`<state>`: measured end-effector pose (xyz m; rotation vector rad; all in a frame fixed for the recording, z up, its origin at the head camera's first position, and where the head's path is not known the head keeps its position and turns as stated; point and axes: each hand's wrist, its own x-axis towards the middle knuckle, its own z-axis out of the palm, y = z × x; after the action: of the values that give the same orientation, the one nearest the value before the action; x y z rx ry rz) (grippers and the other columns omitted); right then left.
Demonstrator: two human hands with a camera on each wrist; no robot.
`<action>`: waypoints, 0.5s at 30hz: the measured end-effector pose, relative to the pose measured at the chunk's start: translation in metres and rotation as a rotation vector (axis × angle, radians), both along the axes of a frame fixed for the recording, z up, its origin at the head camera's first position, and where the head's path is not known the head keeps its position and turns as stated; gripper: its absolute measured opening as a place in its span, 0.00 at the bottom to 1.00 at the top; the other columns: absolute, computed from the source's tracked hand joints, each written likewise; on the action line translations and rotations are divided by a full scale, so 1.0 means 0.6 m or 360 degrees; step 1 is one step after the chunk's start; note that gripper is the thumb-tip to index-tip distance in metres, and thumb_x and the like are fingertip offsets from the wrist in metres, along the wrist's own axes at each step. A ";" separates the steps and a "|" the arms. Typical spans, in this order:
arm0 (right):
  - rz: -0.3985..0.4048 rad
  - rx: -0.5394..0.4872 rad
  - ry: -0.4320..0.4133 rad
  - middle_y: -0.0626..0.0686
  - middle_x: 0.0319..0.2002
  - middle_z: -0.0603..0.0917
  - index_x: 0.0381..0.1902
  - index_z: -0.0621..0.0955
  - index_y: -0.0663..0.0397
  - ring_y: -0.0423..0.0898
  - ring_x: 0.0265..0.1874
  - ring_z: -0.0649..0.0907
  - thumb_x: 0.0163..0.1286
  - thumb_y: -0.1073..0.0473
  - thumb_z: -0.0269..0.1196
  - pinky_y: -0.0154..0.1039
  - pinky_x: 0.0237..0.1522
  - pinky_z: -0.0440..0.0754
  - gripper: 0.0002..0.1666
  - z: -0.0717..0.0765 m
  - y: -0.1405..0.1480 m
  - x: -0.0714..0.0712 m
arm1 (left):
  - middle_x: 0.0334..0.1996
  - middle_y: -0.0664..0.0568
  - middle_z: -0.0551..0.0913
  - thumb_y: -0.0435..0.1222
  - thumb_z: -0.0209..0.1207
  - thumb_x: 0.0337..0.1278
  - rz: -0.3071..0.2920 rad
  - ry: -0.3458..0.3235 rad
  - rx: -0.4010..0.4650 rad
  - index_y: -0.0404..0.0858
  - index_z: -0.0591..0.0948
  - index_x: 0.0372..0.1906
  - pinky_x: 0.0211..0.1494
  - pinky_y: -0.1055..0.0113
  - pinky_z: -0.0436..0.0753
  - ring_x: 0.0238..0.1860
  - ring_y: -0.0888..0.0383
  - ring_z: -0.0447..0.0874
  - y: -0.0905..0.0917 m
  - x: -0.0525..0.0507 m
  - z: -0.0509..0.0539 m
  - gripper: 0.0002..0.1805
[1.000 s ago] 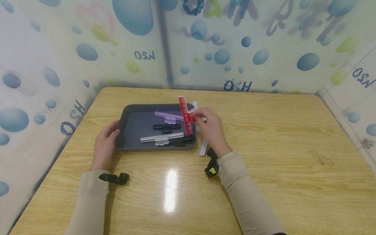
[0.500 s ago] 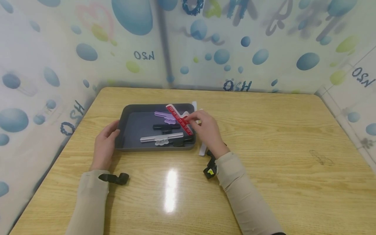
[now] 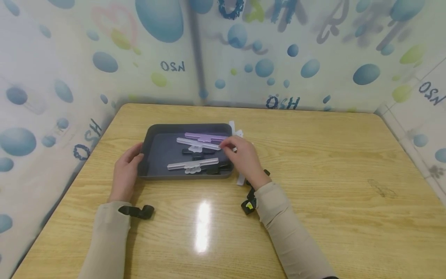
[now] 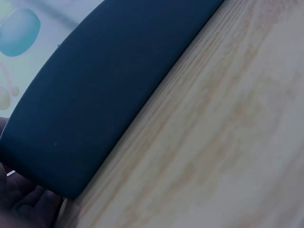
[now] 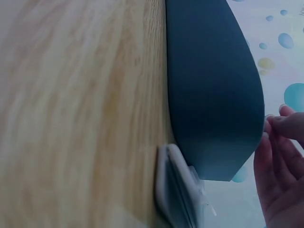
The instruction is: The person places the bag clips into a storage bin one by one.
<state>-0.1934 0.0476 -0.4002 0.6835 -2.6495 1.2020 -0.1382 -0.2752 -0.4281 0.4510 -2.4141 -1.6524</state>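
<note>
My left hand (image 3: 126, 172) grips the left end of the dark grey tray (image 3: 158, 177), thumb by the rim; in the left wrist view, fingers (image 4: 28, 202) show at the tray's corner (image 4: 95, 104). At the tray's right side, my right hand (image 3: 244, 159) pinches the right end of a pale clip (image 3: 205, 145). Just behind that clip is a purple clip (image 3: 209, 136). A black clip (image 3: 198, 155), a white clip (image 3: 193, 165) and another black clip (image 3: 217, 169) lie nearer the front. The right wrist view shows my right fingers (image 5: 280, 156) beside the tray wall (image 5: 213, 85).
White clips (image 3: 232, 126) lie on the wooden table (image 3: 331, 174) against the tray's right side, partly hidden by my right hand; a pale piece (image 5: 178, 185) shows there in the right wrist view. A patterned wall (image 3: 299, 50) stands behind the table.
My right hand has moved slightly left and down from the tray's right rim. The red clip it held no longer shows red; a pale clip now lies at its fingertips. The left hand holds still.
</note>
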 end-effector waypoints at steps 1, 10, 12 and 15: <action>0.0000 0.0002 -0.0010 0.40 0.36 0.79 0.36 0.80 0.44 0.35 0.34 0.76 0.63 0.58 0.58 0.30 0.37 0.76 0.05 0.000 0.001 0.000 | 0.62 0.56 0.65 0.45 0.44 0.65 -0.0002 -0.0002 0.0000 0.48 0.65 0.64 0.64 0.62 0.59 0.62 0.62 0.60 0.000 0.000 0.000 0.23; -0.0009 -0.0046 -0.0096 0.39 0.37 0.78 0.37 0.80 0.43 0.34 0.37 0.76 0.63 0.57 0.58 0.31 0.40 0.76 0.05 -0.001 0.006 -0.003 | 0.62 0.57 0.65 0.45 0.44 0.65 0.0015 -0.0005 -0.0007 0.48 0.65 0.64 0.64 0.63 0.59 0.62 0.63 0.60 0.001 -0.001 -0.001 0.23; -0.0022 -0.0057 -0.0134 0.39 0.37 0.78 0.37 0.80 0.43 0.34 0.38 0.76 0.64 0.56 0.58 0.31 0.40 0.76 0.05 0.000 0.008 -0.004 | 0.62 0.56 0.65 0.44 0.44 0.65 0.0015 -0.0001 -0.0009 0.48 0.65 0.64 0.64 0.63 0.60 0.62 0.63 0.60 0.001 -0.001 -0.001 0.23; -0.0054 -0.0078 -0.0181 0.39 0.38 0.78 0.38 0.79 0.42 0.35 0.38 0.76 0.64 0.56 0.57 0.31 0.38 0.77 0.06 0.001 0.014 -0.006 | 0.62 0.56 0.65 0.44 0.44 0.65 0.0012 -0.0003 -0.0009 0.47 0.65 0.64 0.64 0.63 0.59 0.62 0.63 0.59 0.002 0.000 0.000 0.23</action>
<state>-0.1971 0.0562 -0.3995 0.5768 -2.7004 1.3296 -0.1383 -0.2743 -0.4280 0.4607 -2.4146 -1.6421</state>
